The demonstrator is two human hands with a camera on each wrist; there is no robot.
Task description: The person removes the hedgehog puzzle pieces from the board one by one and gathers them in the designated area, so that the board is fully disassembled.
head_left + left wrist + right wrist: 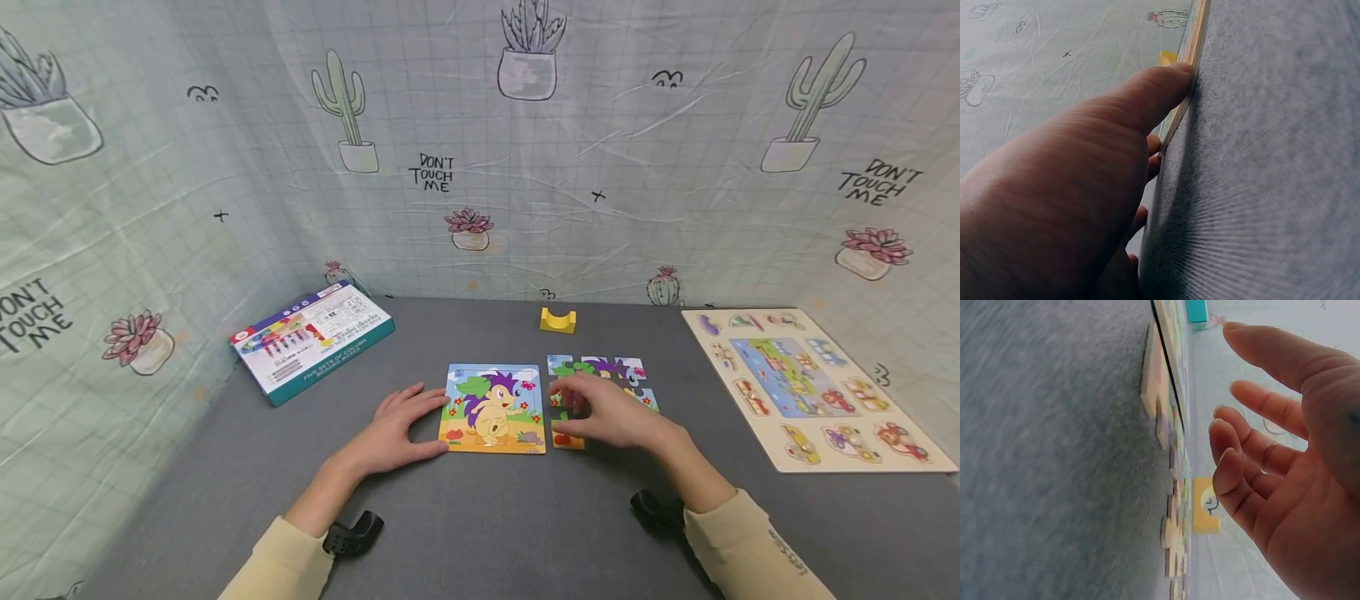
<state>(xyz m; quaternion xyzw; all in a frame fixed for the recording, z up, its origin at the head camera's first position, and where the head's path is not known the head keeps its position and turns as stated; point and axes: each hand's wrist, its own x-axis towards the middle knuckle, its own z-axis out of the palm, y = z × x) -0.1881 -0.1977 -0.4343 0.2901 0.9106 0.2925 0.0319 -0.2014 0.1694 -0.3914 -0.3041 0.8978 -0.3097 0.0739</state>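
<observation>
A square hedgehog puzzle board (pixel 493 410) lies flat on the grey table. My left hand (pixel 397 423) touches its left edge, fingers spread and relaxed; in the left wrist view the thumb (pixel 1169 78) presses against the board's side. To the right of the board lie loose jigsaw pieces (pixel 568 442) with purple, green and orange print. My right hand (pixel 611 410) hovers over them, thumb and fingers apart. In the right wrist view nothing sits between those fingers (pixel 1229 434), and the pieces' wooden edges (pixel 1174 540) show below. The hand hides some of the pieces in the head view.
A flat box (pixel 315 342) with a teal side lies at the back left. Behind the pieces stands a small yellow block (pixel 558 321) with a curved notch. On the right is a large wooden picture board (pixel 750 433). A printed cloth (pixel 525 142) hangs behind.
</observation>
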